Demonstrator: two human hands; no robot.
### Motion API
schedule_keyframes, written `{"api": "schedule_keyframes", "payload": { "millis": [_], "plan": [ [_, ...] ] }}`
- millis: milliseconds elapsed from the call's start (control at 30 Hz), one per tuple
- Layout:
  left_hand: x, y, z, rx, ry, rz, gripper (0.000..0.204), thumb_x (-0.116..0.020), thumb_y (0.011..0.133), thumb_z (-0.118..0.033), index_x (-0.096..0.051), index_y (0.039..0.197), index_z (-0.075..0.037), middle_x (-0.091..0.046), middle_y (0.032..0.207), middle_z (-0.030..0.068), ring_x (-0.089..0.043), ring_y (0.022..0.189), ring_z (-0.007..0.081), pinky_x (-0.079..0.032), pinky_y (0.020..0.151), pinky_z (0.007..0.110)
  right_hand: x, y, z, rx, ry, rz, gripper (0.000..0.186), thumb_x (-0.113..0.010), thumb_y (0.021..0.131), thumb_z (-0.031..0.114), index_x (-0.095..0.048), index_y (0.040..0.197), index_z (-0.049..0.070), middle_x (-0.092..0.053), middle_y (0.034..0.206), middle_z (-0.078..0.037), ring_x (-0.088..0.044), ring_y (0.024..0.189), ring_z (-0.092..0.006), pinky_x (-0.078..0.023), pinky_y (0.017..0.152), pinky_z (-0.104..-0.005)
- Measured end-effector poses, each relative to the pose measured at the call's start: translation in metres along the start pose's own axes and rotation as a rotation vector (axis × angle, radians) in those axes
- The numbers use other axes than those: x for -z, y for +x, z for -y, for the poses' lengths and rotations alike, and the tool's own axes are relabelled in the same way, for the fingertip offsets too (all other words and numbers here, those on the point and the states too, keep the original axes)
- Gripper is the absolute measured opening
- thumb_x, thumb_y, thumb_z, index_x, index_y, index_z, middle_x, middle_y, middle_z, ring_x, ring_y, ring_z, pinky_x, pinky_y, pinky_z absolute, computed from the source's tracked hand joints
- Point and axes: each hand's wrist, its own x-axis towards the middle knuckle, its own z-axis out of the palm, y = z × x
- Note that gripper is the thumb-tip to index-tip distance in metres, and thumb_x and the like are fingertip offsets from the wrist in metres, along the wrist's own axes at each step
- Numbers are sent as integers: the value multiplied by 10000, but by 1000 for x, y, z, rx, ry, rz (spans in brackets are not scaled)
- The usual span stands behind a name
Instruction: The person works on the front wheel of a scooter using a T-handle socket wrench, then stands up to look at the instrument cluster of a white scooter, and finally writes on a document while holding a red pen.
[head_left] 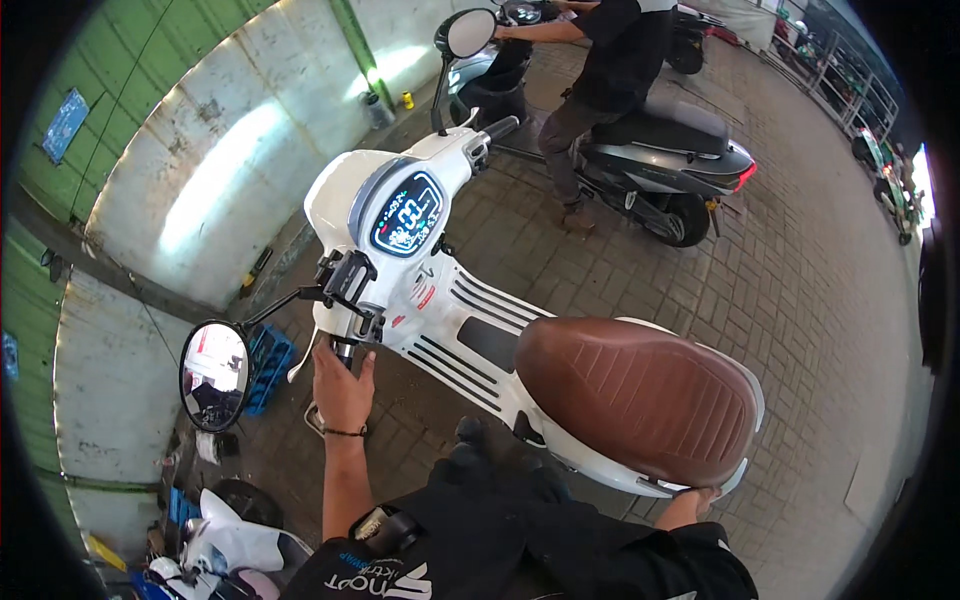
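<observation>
Scooter is standing, left hand holding its handlebar grip; right hand is touching its tail below the brown seat, whether gripping I cannot tell.

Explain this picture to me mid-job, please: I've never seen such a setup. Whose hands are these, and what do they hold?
There is no machine arm here: just one person's bare hands, seen from a wide fisheye camera on their head, looking down. That is why straight edges bend.

The left hand is around the left handlebar grip of a white scooter. The right hand touches the scooter's rear edge, beside the brown seat; its fingers are mostly hidden. The display is lit.

The scooter stands on paved ground. Beyond it, another person is at a grey scooter. A blue crate sits near the left mirror.
</observation>
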Motion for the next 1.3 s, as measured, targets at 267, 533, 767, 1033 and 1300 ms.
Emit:
{"api": "schedule_keyframes", "payload": {
  "millis": [267,533,767,1033,1300],
  "plan": [
    [11,6,10,54,-36,-26,434,-659,847,-278,-496,1138,-1,-530,1065,208,-560,975,414,-484,772,466,3,41,-11,201,-224,30,733,-426,904,581,-604,1132,-92,-650,1039,-216,-631,940,-363,-493,805,-469],
    [9,31,29,-33,-113,-73,429,-626,874,-329,-504,1105,11,-535,1012,187,-569,916,385,-474,741,441,-16,73,3,302,-319,68,736,-426,902,586,-609,1121,-93,-654,1026,-216,-633,931,-365,-492,801,-469],
    [-7,3,11,-15,-129,-273,442,-649,854,-340,-518,1096,6,-552,988,175,-582,899,369,-484,760,422,-58,83,29,407,-417,101,740,-425,900,590,-614,1111,-93,-657,1014,-215,-634,922,-367,-491,798,-470],
    [-6,34,-14,-69,-74,-447,528,-672,833,-361,-489,1177,-5,-507,1134,193,-525,1042,364,-444,859,425,-96,96,52,473,-444,178,744,-425,898,595,-620,1101,-94,-660,1000,-215,-636,913,-369,-490,794,-471],
    [13,97,-84,-201,111,-211,330,-684,789,-232,-599,1043,-39,-566,1054,148,-521,1045,345,-428,891,437,-130,113,62,478,-440,218,748,-425,896,600,-625,1090,-95,-663,987,-215,-637,903,-372,-489,790,-471]
  ]
}}
